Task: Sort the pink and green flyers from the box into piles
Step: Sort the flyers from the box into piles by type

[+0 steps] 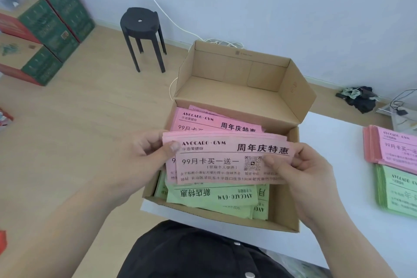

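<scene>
Both hands hold a stack of pink flyers (225,158) just above the open cardboard box (286,187). My left hand (144,158) pinches the stack's left edge, thumb on top. My right hand (302,165) pinches its right edge. Inside the box lie more pink flyers (203,119) at the back and green flyers (212,198) at the front. On the white table (338,187) to the right sit a pink pile (390,149) and, nearer me, a green pile (397,189), both cut off by the frame edge.
The box's lid (243,70) stands open at the back. A black stool (142,36) stands on the wooden floor behind. Stacked green and red cartons (45,29) fill the far left. A dark bundle of cloth (358,97) and cables lie by the wall on the right.
</scene>
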The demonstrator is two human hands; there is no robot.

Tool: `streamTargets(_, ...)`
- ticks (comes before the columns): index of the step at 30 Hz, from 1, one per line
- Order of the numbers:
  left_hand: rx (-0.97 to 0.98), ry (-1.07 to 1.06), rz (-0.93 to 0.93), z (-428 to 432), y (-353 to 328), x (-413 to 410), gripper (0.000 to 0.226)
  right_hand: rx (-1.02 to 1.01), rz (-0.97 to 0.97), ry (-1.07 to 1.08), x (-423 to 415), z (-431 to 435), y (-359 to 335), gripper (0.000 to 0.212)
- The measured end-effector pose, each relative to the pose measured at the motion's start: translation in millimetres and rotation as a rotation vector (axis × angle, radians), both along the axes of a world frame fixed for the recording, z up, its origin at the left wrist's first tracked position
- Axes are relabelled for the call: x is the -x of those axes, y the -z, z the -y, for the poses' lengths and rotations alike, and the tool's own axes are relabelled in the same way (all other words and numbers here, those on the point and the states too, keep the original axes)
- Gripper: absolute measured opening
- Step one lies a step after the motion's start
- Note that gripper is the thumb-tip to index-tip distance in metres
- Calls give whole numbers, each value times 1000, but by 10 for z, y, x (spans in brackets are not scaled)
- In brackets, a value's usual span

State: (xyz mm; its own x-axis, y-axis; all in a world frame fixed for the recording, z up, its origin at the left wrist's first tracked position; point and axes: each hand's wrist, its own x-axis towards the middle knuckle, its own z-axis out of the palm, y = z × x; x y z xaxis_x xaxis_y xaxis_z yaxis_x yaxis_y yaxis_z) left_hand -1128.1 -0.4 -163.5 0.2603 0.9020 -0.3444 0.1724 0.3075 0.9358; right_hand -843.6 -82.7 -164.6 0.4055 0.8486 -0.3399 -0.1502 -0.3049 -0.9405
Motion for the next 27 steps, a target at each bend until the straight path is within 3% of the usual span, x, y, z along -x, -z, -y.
streamTargets(2, 52, -11, 9, -15, 38, -42, 26, 30, -43, 21, -35, -20, -31, 20)
streamTargets(4, 88, -80, 50, -32, 44, -92, 10, 56, -87, 13, -84, -20, -60, 25)
streamTargets(6, 87, -162, 106, -56, 21, -148, 19, 64, -126, 3, -133, 6, -67, 30)
streamTargets(8, 94, -227, 154, -81, 11, -197, 28, 69, -104, 27, -177, 39, -42, 28)
streamTargets(12, 157, -254, 268, -97, 16, -254, 26, 81, -29, 138, -298, 91, 35, 18)
streamTargets(20, 154, -223, 144, -152, 98, -306, 37, 65, 16, 187, -440, 121, 84, 18)
streamTargets(25, 80, -177, -83, -195, 99, -437, 27, 25, 134, 158, -480, 123, 68, 22)
streamTargets(27, 70, -128, -72, -234, 120, -460, 16, 13, 129, 159, -500, 121, 66, 23)
